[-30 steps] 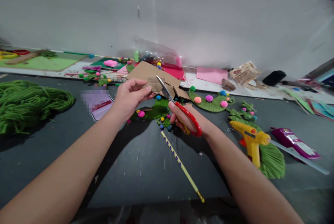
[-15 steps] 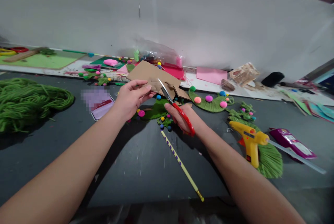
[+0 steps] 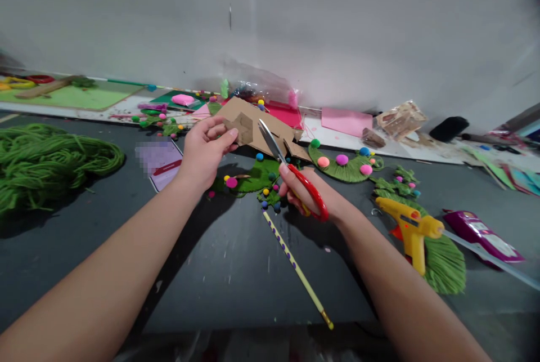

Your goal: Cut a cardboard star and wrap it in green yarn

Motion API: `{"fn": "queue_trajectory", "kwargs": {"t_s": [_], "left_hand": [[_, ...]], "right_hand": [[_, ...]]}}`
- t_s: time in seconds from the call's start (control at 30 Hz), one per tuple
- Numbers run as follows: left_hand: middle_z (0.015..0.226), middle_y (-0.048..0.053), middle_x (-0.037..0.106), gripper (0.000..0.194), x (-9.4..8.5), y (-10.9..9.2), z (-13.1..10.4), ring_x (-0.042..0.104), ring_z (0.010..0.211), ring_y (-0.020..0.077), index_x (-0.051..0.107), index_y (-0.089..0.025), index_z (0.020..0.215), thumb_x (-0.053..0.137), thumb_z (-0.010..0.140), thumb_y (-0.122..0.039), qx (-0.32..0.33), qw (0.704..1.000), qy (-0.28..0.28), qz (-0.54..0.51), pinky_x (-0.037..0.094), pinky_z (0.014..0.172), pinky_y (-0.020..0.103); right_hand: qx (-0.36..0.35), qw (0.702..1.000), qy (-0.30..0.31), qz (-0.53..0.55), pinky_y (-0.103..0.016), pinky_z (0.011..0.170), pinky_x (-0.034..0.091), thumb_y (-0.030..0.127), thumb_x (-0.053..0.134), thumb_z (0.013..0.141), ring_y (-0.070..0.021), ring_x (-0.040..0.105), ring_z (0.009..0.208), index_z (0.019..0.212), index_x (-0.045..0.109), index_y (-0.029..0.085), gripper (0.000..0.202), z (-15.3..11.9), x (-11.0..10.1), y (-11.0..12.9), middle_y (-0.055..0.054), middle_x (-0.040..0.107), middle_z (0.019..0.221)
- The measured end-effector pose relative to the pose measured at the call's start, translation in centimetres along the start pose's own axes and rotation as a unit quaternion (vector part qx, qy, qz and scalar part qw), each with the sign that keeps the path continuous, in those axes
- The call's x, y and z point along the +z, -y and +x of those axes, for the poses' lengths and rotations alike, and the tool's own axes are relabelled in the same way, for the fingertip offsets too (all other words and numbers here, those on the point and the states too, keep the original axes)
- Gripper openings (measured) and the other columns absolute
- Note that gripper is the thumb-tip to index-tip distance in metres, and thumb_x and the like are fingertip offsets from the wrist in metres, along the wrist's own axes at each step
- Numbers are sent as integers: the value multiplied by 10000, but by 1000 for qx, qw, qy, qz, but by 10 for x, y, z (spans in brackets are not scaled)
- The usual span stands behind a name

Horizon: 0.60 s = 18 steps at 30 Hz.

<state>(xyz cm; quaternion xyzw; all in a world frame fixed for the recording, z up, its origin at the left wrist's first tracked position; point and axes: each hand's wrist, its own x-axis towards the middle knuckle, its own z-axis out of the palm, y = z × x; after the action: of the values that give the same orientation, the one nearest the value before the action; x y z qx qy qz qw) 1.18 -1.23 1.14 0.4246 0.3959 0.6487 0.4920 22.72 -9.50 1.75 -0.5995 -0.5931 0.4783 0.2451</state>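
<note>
My left hand (image 3: 210,151) pinches a small, angular piece of brown cardboard (image 3: 243,129) between thumb and fingers. My right hand (image 3: 301,187) is closed round a pair of red-handled scissors (image 3: 313,188), whose blades point up and to the left. A gap separates the blade tips from the cardboard piece. Behind it lies a larger cardboard sheet (image 3: 274,121). Beneath and between my hands are a green leaf shape (image 3: 264,173) and small green pieces with coloured pompoms (image 3: 270,197).
A polka-dot pencil (image 3: 295,266) lies in front on the dark table. To the right, a yellow glue gun (image 3: 409,227) rests by a green yarn-wrapped leaf (image 3: 447,260) and a purple packet (image 3: 476,232). Green yarn (image 3: 54,165) is heaped at left; a wall stands behind.
The scissors have drawn back to the right, away from the small cardboard piece. That piece now shows more fully in my left hand. The whole view has shifted slightly.
</note>
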Motion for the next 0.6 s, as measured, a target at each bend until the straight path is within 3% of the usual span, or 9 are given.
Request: {"fn": "queue_trajectory", "kwargs": {"t_s": [0.27, 0.6], "left_hand": [[875, 27, 741, 259, 1, -5, 2, 685, 764, 139, 763, -194, 943, 818, 704, -109, 20, 998, -17, -50, 558, 672, 253], [820, 9, 725, 336, -4, 5, 5, 676, 729, 133, 756, -206, 992, 885, 682, -216, 96, 995, 16, 5, 599, 739, 300]], "right_hand": [[-62, 995, 45, -62, -292, 483, 277, 844, 405, 891, -107, 378, 493, 800, 606, 178, 702, -7, -1, -3, 16, 450, 583], [-72, 994, 41, -71, -305, 495, 241, 837, 417, 890, -112, 356, 513, 799, 595, 187, 680, -8, 1, -2, 26, 429, 602]]}}
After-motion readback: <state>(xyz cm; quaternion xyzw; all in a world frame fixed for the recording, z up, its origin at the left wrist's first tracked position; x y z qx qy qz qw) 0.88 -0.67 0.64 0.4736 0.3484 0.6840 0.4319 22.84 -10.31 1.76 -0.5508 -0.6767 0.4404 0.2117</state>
